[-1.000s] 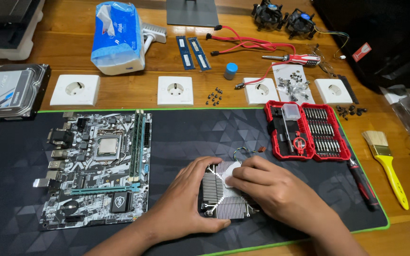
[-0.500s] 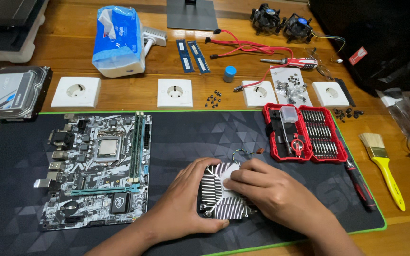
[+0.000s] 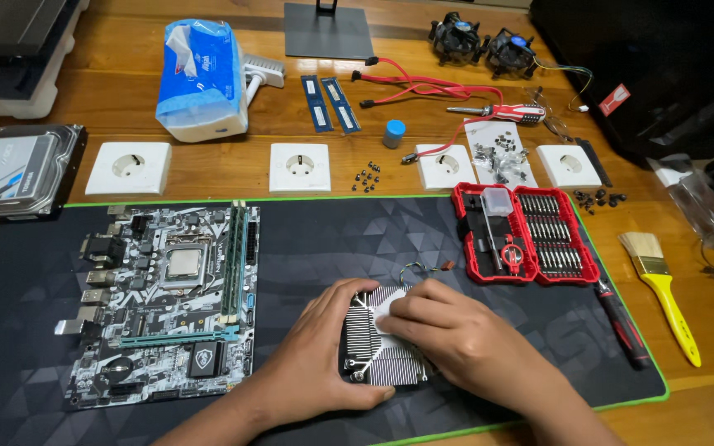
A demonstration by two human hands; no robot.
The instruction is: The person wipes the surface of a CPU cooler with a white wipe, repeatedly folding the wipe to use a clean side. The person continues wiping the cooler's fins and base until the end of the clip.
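Observation:
A finned metal heatsink cooler (image 3: 369,340) lies on the dark mat (image 3: 332,239) near its front edge, with thin wires trailing off behind it. My left hand (image 3: 311,351) grips its left side, fingers curled over the fins. My right hand (image 3: 448,330) rests on top of it and presses a small white pad or wipe against its centre. To the left, a motherboard (image 3: 163,301) lies flat on the mat with its processor exposed.
A red screwdriver bit set (image 3: 526,235) lies open at the mat's right, a dark driver (image 3: 620,322) and yellow-handled brush (image 3: 663,289) beyond. White wall sockets, loose screws, memory sticks, red cables, a tissue pack (image 3: 202,74), two fan coolers and a hard drive (image 3: 14,169) lie on the wooden table.
Both hands stay on the heatsink; the right hand has shifted only slightly over its top. The camera view has drifted a little.

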